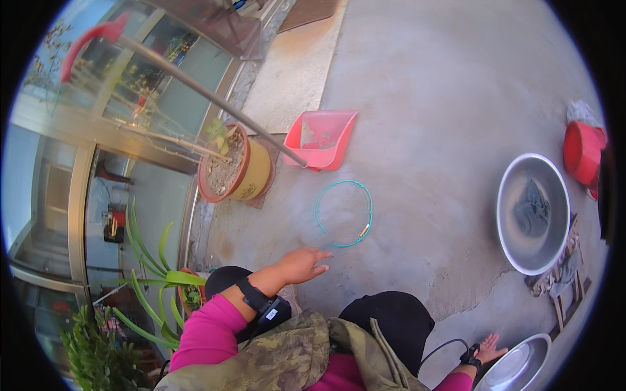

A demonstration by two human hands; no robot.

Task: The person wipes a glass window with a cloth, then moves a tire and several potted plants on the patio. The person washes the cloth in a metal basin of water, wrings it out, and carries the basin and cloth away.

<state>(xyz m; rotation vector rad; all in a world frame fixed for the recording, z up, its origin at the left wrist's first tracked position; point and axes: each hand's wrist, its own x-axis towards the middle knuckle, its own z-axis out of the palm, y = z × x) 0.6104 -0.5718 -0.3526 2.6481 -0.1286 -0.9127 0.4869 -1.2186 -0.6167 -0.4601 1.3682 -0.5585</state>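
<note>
A thin teal ring (370, 213), perhaps coated wire, appears over the concrete before me, with a gap at its lower left and a small orange-and-white piece on it. Its left side is blurred. My left hand (305, 265) reaches out just below that gap, fingers extended and thumb apart, holding nothing visible. At the lower right, my right hand (487, 348) has its fingers spread beside a shiny metal basin (513, 364); whether it touches the rim I cannot tell. A larger metal basin (501, 229) farther right holds dark cloth (532, 210), apparently in water.
A red dustpan (337, 159) with a long metal handle (205, 93) stands ahead. Left of it is a potted plant (257, 171) by glazed doors (78, 205). Long-leaved greenery (164, 278) grows near my left arm. A red container (579, 151) sits at far right.
</note>
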